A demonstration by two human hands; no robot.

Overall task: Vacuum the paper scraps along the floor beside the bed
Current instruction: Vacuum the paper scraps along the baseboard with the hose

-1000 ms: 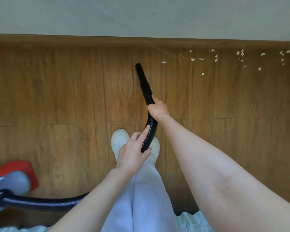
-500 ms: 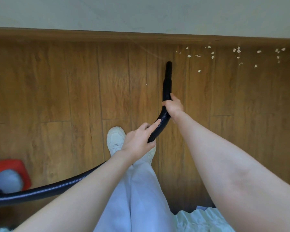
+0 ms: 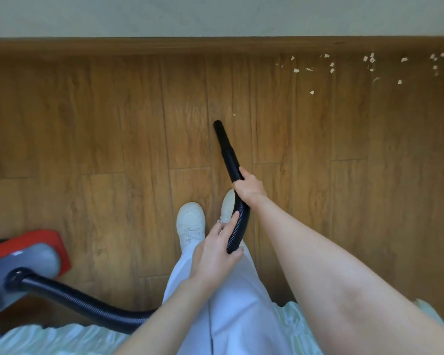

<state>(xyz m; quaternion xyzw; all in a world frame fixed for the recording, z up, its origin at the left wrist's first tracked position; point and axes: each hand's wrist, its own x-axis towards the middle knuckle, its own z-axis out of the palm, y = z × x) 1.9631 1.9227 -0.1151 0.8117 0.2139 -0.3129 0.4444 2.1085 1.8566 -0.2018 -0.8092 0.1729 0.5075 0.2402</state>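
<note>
Gripping black vacuum hose (image 3: 237, 190) with both hands: right hand (image 3: 249, 187) forward, left hand (image 3: 215, 248) behind, fingers curled; nozzle (image 3: 219, 130) nearing single paper scrap (image 3: 234, 115).

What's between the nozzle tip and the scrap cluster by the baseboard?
Head view: from the nozzle tip to the scrap cluster it is bare wood floor, apart from one small scrap just past the tip and another farther right.
</note>
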